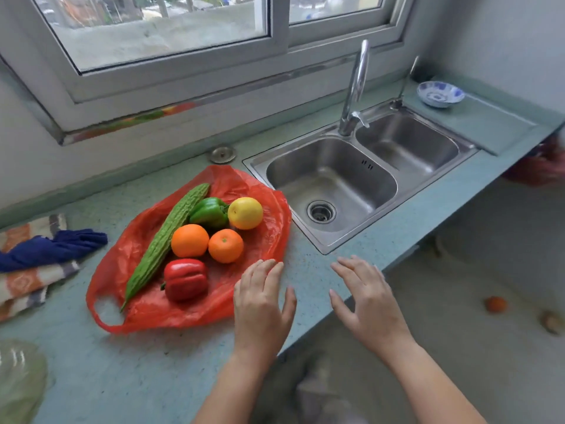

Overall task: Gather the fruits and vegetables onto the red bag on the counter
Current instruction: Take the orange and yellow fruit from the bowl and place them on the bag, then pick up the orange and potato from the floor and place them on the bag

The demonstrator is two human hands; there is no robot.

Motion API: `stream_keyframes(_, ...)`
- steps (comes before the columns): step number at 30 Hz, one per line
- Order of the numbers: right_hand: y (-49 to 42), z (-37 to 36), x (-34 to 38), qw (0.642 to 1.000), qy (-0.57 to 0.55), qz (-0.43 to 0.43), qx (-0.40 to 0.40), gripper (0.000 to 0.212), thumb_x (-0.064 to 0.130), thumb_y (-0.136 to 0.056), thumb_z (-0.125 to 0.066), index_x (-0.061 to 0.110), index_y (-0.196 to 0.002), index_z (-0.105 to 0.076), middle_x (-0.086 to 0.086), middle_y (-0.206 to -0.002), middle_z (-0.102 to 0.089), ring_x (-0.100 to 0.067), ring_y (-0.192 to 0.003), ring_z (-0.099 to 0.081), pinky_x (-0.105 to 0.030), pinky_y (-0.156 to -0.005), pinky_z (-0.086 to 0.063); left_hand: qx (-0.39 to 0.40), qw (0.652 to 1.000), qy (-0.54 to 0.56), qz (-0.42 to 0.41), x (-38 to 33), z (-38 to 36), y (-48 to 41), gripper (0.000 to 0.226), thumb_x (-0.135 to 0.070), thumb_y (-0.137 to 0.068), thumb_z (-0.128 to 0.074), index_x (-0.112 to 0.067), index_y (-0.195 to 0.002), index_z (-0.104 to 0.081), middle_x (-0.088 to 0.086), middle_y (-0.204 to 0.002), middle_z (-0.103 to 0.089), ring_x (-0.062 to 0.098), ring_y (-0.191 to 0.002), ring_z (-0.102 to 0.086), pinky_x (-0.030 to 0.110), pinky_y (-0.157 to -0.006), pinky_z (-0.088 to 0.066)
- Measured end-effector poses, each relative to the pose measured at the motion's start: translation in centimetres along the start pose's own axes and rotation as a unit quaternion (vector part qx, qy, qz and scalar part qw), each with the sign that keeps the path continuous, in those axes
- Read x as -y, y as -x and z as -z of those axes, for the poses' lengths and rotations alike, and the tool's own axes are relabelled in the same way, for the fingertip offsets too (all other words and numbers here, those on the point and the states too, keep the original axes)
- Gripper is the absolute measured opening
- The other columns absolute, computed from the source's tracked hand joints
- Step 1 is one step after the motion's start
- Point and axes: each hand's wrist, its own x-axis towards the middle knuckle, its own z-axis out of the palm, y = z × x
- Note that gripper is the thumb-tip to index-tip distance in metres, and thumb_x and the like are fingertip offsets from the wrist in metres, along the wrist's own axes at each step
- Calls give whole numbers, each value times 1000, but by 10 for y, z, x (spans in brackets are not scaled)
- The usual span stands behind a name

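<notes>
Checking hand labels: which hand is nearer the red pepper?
Left. The left hand is just right of the red pepper, at the edge of the bag; the right hand is farther right, over the counter.

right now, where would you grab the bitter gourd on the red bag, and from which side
Probably around the thick middle of the bitter gourd, coming from above on its left side. It lies flat and diagonal on the red bag, and an orange and the red pepper crowd its right side.

Glossy red plastic bag, brushed-metal sink
</notes>
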Motion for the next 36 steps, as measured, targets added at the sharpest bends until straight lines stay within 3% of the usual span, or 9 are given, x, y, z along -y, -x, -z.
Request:
stream_keyframes(4,33,27,-13,998,11,-61,-26,43,35,-80,-45,10,-113,-60,-9,-115,-63,-28,-113,-53,-54,-96,-34,40,998,28,-39,-28,-10,8,38,-29,-80,-48,-7,-107,-62,10,-110,-63,25,-108,-47,36,-88,-34)
stream_keyframes(10,72,60,-48,986,24,-140,-91,43,35,-79,-45,10,-111,-62,-8,-114,-63,-28,-112,-53,-53,-96,-37,78,988,77,-105,-86,-32,9,35,-30,-81,-48,-8,-105,-63,8,-107,-65,23,-104,-51,37,-88,-39)
stream_keyframes(18,141,122,-143,959,37,-244,-139,43,35,-80,-44,11,-112,-60,-8,-116,-62,-26,-114,-50,-46,-97,-33,131,965,120,-191,-202,-96,14,34,-29,-82,-47,-9,-105,-62,6,-107,-64,24,-102,-53,34,-87,-39)
stream_keyframes(28,240,227,-284,913,113,-341,-193,43,34,-81,-44,7,-110,-61,-13,-111,-64,-31,-108,-56,-41,-91,-34,212,918,160,-296,-398,-201,45,36,-28,-80,-46,-11,-109,-58,4,-112,-62,21,-109,-48,30,-90,-33)
stream_keyframes(36,304,268,-342,870,138,-400,-255,43,32,-82,-45,3,-107,-63,-15,-106,-65,-25,-108,-49,-30,-93,-34,262,880,178,-355,-483,-255,75,36,-30,-81,-45,-11,-108,-59,3,-111,-62,20,-108,-47,36,-88,-41)
